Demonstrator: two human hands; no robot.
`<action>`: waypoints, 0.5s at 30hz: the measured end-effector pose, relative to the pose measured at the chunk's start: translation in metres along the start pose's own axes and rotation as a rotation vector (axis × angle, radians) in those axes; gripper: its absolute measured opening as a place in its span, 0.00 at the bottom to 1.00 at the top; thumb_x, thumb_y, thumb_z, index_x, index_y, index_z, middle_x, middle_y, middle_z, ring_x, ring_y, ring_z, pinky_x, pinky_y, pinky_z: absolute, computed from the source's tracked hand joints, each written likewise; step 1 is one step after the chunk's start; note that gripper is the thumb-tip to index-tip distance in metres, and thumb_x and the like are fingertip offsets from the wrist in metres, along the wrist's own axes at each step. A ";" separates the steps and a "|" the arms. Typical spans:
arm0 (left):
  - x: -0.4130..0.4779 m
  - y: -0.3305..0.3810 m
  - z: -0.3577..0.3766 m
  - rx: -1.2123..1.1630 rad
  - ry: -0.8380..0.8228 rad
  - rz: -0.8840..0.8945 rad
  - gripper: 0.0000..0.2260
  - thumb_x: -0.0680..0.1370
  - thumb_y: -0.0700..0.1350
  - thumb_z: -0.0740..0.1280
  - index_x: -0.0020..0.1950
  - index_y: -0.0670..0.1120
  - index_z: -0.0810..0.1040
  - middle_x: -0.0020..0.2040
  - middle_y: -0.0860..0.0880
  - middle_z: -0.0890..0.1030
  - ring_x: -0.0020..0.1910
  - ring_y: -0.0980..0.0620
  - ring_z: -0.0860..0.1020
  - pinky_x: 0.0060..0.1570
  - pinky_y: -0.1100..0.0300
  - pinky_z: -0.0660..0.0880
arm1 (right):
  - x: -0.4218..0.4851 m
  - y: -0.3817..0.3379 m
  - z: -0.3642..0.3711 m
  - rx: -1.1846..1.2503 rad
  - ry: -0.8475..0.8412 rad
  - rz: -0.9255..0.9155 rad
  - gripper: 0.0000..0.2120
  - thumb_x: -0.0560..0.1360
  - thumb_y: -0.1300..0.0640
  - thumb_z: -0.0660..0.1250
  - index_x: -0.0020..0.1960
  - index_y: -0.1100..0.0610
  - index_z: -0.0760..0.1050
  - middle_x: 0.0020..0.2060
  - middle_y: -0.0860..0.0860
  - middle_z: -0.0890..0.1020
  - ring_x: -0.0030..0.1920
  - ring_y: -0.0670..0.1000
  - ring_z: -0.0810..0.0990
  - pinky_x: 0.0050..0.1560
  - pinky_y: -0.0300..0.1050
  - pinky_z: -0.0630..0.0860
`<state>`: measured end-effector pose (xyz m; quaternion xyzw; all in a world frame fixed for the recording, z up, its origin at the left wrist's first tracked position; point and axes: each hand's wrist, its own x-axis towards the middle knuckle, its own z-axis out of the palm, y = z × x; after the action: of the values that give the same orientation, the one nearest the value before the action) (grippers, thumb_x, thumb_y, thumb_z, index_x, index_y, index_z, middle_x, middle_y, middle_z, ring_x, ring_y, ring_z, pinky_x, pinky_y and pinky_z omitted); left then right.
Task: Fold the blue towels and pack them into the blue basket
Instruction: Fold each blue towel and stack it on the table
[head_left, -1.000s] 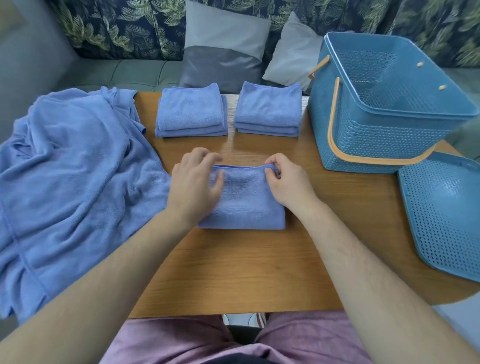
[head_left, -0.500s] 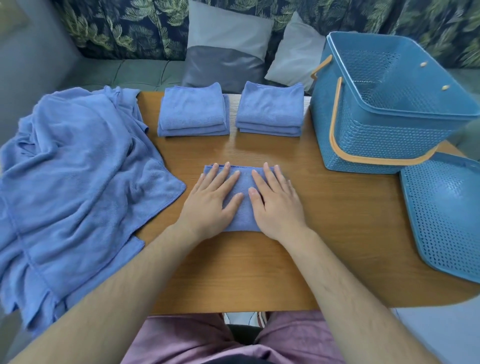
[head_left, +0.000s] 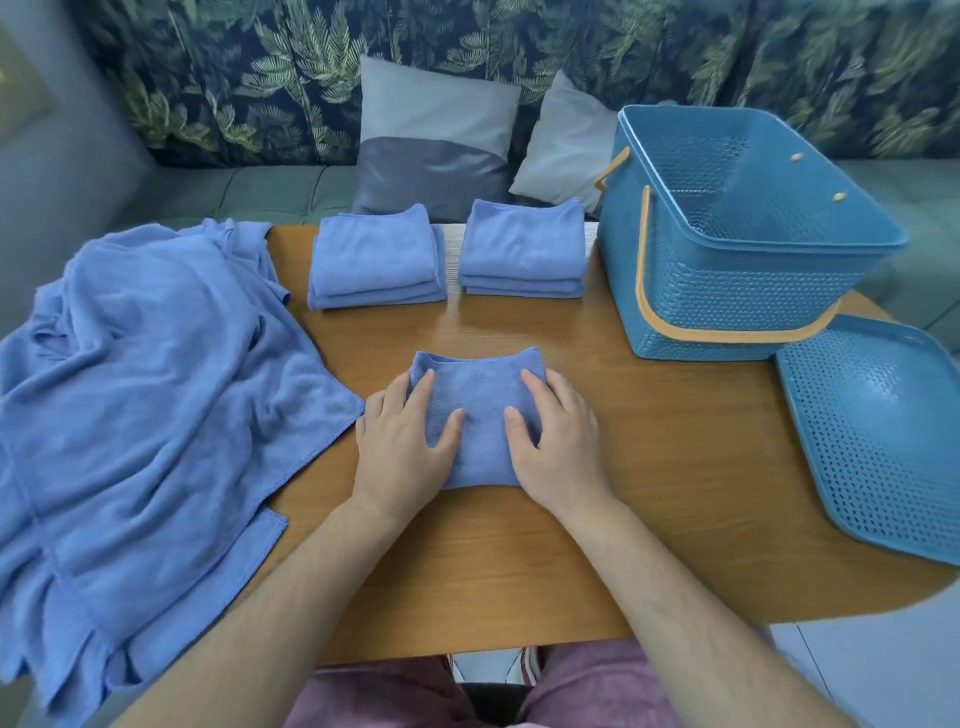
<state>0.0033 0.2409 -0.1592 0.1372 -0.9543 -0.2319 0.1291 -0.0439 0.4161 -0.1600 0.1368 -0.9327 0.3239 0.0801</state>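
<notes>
The folded blue towel (head_left: 480, 410) is lying flat on the wooden table (head_left: 675, 467), directly in front of the person. Both hands are resting on it. The left hand (head_left: 402, 441) is covering its left side and the right hand (head_left: 558, 441) its right side. The fingers are fairly straight and spread, pressing rather than gripping, with the thumbs pointing inward on the cloth and a strip of towel showing between them. The outer fingers are reaching past the towel's side edges, and its two far corners are puckering upward slightly.

Left of the towel, a large heap of unfolded blue cloth (head_left: 145, 389) is sprawling over the table's end and drooping past the edge, with its nearest hem lying just beside the left hand. Beyond the towel, two piles of folded towels are sitting side by side and apart: the left stack (head_left: 374, 260) and the right stack (head_left: 522, 249).

Right of the towel and farther back, the blue basket (head_left: 727, 291) is standing upright, well apart, with its tan handle (head_left: 727, 332) hanging round its near wall. The perforated blue lid (head_left: 878, 431) is lying flat to the towel's right, by the basket's near corner; whether they are touching I cannot tell. Farther back than the towel and the stacks, two grey cushions (head_left: 431, 140) are leaning on a leaf-patterned sofa back (head_left: 234, 78).
</notes>
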 end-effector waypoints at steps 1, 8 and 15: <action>0.001 -0.001 -0.001 -0.039 0.015 0.040 0.28 0.78 0.60 0.60 0.74 0.46 0.72 0.70 0.49 0.73 0.63 0.45 0.73 0.65 0.52 0.68 | 0.000 0.000 -0.002 0.037 0.003 -0.005 0.25 0.78 0.48 0.63 0.72 0.57 0.74 0.72 0.51 0.72 0.71 0.52 0.70 0.72 0.46 0.62; 0.011 0.007 -0.015 -0.275 0.011 0.133 0.23 0.82 0.43 0.65 0.77 0.44 0.68 0.75 0.53 0.67 0.70 0.64 0.65 0.63 0.81 0.56 | 0.008 -0.011 -0.020 0.270 -0.006 0.074 0.25 0.78 0.59 0.67 0.75 0.56 0.70 0.74 0.46 0.66 0.70 0.37 0.64 0.61 0.17 0.52; 0.047 0.018 -0.028 -0.364 -0.053 0.042 0.24 0.81 0.44 0.64 0.78 0.46 0.67 0.74 0.54 0.66 0.66 0.66 0.65 0.61 0.75 0.58 | 0.042 -0.025 -0.038 0.251 -0.065 0.109 0.30 0.75 0.61 0.65 0.77 0.57 0.67 0.75 0.46 0.64 0.72 0.42 0.64 0.62 0.26 0.56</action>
<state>-0.0351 0.2296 -0.1183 0.0855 -0.9022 -0.4017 0.1316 -0.0740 0.4124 -0.1052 0.1053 -0.8931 0.4371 0.0142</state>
